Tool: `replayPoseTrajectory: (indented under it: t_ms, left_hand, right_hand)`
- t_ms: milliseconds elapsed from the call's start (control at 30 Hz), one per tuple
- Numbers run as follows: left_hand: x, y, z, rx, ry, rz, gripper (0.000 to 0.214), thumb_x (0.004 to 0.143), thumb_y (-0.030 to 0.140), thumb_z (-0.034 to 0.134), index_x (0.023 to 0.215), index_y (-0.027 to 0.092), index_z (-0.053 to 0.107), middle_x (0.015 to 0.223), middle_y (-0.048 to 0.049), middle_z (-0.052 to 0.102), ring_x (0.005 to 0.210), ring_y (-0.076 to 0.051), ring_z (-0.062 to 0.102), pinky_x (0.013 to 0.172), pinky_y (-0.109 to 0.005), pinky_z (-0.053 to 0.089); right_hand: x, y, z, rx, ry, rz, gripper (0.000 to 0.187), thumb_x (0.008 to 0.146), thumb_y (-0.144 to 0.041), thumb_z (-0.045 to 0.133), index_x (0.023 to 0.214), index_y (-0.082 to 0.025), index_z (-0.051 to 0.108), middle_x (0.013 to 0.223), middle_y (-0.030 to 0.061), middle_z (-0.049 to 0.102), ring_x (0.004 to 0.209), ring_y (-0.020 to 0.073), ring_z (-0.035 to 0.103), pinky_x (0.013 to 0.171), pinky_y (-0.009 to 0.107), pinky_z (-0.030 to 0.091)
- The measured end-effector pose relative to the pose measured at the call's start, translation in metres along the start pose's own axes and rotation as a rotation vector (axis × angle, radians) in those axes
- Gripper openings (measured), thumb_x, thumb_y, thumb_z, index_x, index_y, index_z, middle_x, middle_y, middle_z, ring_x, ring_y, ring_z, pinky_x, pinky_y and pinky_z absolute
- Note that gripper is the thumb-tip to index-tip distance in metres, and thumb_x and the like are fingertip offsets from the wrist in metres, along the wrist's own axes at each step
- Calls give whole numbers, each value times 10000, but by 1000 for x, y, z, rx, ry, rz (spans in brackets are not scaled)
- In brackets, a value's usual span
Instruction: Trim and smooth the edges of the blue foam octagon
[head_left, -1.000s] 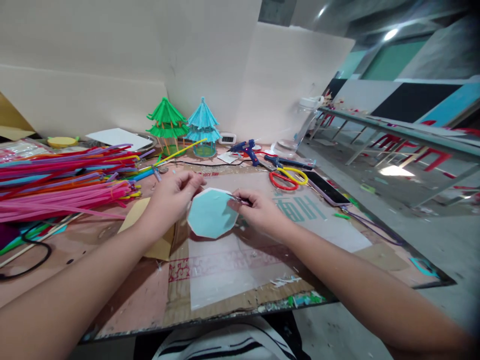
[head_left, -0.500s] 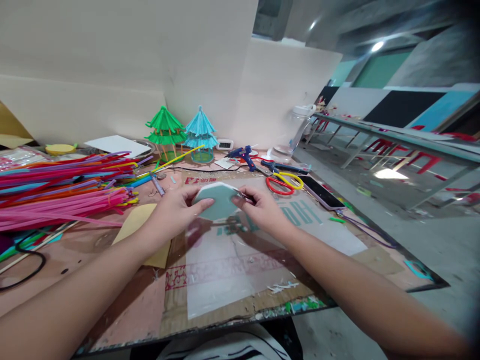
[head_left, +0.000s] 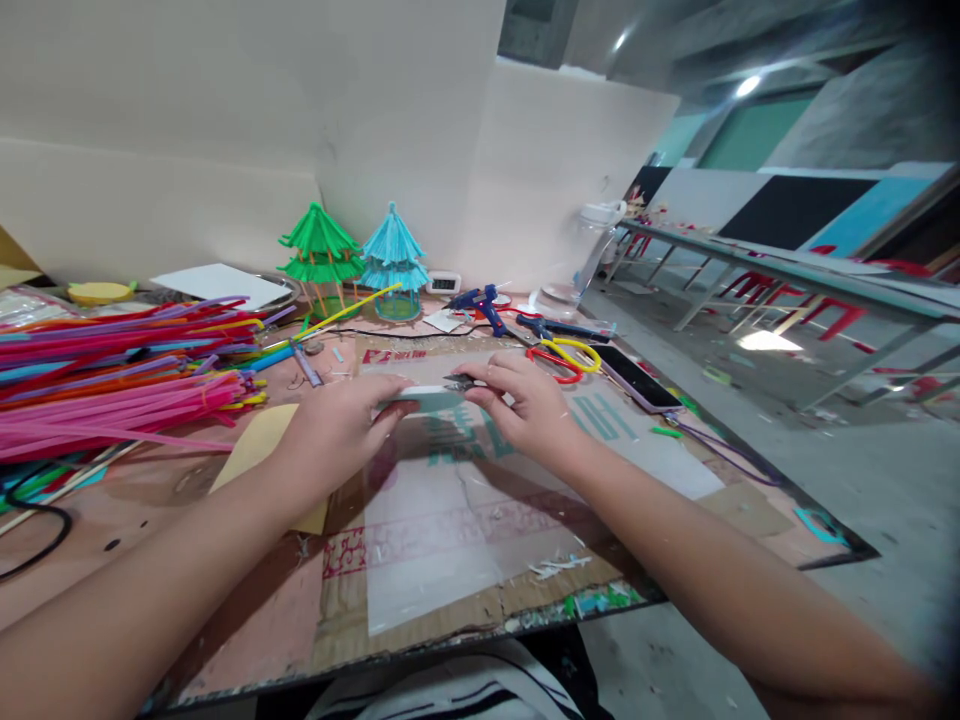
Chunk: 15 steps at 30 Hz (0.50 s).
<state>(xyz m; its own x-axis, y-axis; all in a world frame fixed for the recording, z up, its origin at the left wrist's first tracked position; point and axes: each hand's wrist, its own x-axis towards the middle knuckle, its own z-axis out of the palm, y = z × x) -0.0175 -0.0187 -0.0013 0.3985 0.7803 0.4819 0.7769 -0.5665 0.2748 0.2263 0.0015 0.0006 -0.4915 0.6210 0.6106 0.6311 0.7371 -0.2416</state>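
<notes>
My left hand [head_left: 346, 418] is closed on a flat foam board piece [head_left: 426, 393], pale on its edge, which faces me nearly edge-on. My right hand [head_left: 529, 408] pinches a small dark blade [head_left: 458, 380]; its point is directed left, at the right end of the board's edge. Whether the tip touches the board I cannot tell. Both hands are raised over a translucent printed plastic sheet [head_left: 442, 560] on the table. Thin white offcuts [head_left: 559, 567] lie near the sheet's front edge.
Bundled pipe cleaners [head_left: 120, 400] cover the left side. Green [head_left: 321, 245] and blue [head_left: 394, 250] tiered-roof models stand at the back. A glue gun [head_left: 484, 305], scissors [head_left: 566, 357], a phone [head_left: 637, 380] and a clear jug [head_left: 589, 250] are on the right.
The foam board has tilted from showing its pale green, many-sided face to lying almost edge-on. The dark blade, mostly hidden before, now shows at its edge. The view has shifted slightly.
</notes>
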Motion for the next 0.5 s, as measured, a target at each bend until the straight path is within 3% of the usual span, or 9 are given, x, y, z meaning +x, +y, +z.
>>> replayPoseTrajectory:
  t_ms: [500]
  left_hand:
    - [0, 0, -1, 34, -3, -4, 259, 933, 308, 478, 1020, 232, 710, 966, -47, 766, 813, -208, 685, 674, -283, 427]
  right_hand:
    - [-1, -2, 3, 32, -9, 9, 273, 968, -353, 526, 1103, -209, 715, 792, 39, 612, 760, 174, 558, 701, 291, 411]
